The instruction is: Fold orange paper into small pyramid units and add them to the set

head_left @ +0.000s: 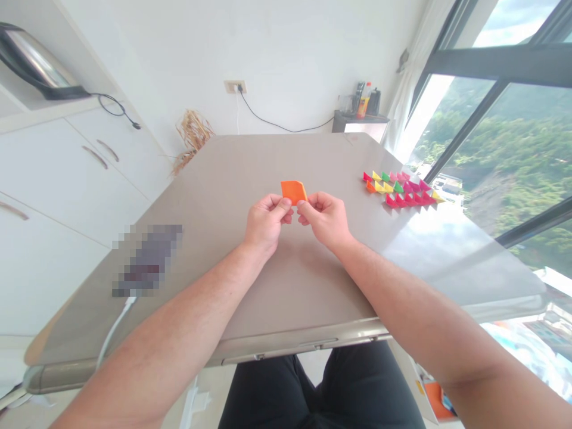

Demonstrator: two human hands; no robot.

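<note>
Above the middle of a beige table (313, 286), both hands pinch a small orange piece of paper (294, 190). My left hand (264, 223) grips its lower left edge between thumb and fingers. My right hand (324, 218) grips the lower right edge the same way, fingers curled. The paper stands up above my fingertips, with its top right corner folded or cut off at a slant. To the right on the table lie several small folded paper pieces (402, 189) in red, pink, yellow, green and orange, set in rows.
A blurred-out object (147, 259) with a white cable lies on the table's left side. White cabinets (67, 179) stand at left, dried straw (193, 134) at the far edge, a large window (504, 149) at right. A small shelf (360, 119) holds bottles.
</note>
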